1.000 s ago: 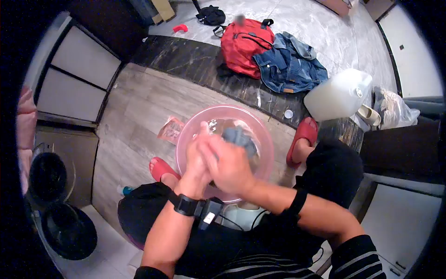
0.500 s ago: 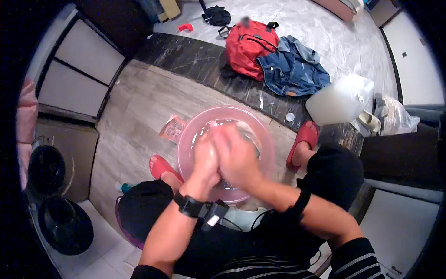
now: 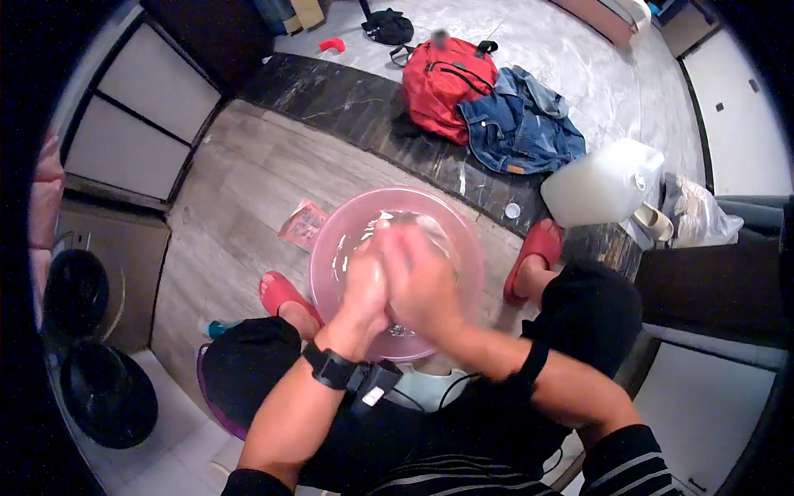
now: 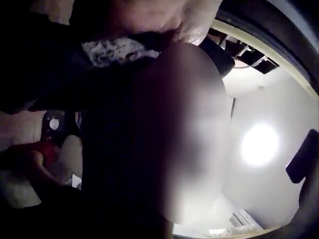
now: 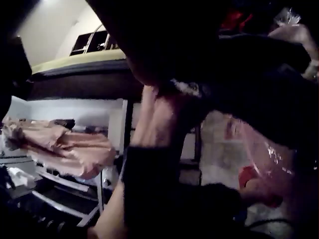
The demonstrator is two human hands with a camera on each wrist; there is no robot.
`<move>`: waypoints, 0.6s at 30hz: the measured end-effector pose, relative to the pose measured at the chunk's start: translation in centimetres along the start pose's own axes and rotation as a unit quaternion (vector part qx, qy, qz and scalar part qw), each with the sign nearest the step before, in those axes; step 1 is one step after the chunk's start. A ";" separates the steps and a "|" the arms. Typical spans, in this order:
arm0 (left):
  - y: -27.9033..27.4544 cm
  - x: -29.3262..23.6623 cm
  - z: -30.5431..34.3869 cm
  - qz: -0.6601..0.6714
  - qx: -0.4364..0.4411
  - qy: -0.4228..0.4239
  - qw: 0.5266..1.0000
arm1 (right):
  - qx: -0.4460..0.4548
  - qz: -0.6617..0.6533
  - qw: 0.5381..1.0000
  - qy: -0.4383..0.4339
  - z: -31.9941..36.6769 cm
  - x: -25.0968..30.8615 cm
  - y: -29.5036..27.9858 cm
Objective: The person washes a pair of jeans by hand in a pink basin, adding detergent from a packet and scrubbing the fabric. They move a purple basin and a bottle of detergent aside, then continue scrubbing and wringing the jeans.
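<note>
My left hand [image 3: 361, 281] and right hand [image 3: 422, 281] meet over the pink basin [image 3: 468, 266], grip unclear; grey cloth no longer shows overhead, perhaps gathered for rubbing.

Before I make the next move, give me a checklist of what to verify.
1. Hands over basin: ok, both together.
2. Water in basin: ok, surface glints show.
3. Firm hold on cloth: cannot tell, fingers blurred.
4. Basin between slippers: ok.
5. Jug clear of basin: ok, apart.
6. Packet clear of basin: cannot tell, the rim meets its edge in view.
</note>
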State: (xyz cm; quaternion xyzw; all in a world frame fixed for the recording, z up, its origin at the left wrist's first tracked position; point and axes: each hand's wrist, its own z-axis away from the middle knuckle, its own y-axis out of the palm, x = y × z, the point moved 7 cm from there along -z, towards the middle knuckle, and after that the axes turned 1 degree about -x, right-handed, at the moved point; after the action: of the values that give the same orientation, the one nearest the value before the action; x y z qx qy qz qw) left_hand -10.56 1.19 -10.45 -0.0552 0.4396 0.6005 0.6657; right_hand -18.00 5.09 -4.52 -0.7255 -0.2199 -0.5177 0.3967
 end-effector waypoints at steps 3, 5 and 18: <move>0.0 1.3 0.2 0.067 -0.046 -0.027 0.996 | -0.005 0.015 1.000 0.008 -1.0 -0.5 0.0; 0.7 1.0 0.5 0.010 -0.025 0.005 1.000 | -0.063 0.044 0.995 0.061 -3.6 -2.1 -1.3; 0.9 0.2 0.8 0.031 -0.047 -0.017 0.998 | 0.000 0.018 1.000 -0.026 -0.4 0.8 -0.1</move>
State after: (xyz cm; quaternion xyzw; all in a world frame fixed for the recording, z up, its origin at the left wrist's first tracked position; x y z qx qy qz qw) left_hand -10.96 2.10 -9.67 -0.0626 0.4006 0.6419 0.6508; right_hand -17.98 4.76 -3.66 -0.7424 -0.2169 -0.4919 0.3998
